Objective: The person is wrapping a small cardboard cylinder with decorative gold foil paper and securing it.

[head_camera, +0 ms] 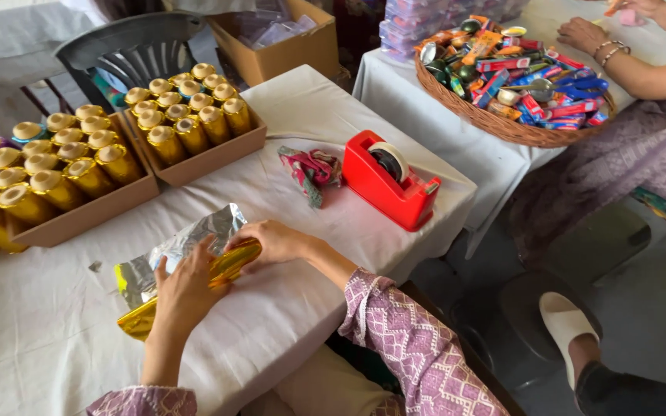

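- Gold foil sheet (194,266) lies on the white table (55,339), pinched under both hands, silver underside up.
- Left hand (186,289) presses flat on its near end, fingers closed over the foil.
- Right hand (271,240) curls round the far end, seemingly rolling it around something hidden.
- Wrapping looks midway; next calls for snug rolling, then the red tape dispenser (391,181) beyond the right hand.

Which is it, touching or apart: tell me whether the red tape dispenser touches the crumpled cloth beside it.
Apart. The head view shows a strip of white tablecloth between the red tape dispenser and the crumpled cloth.
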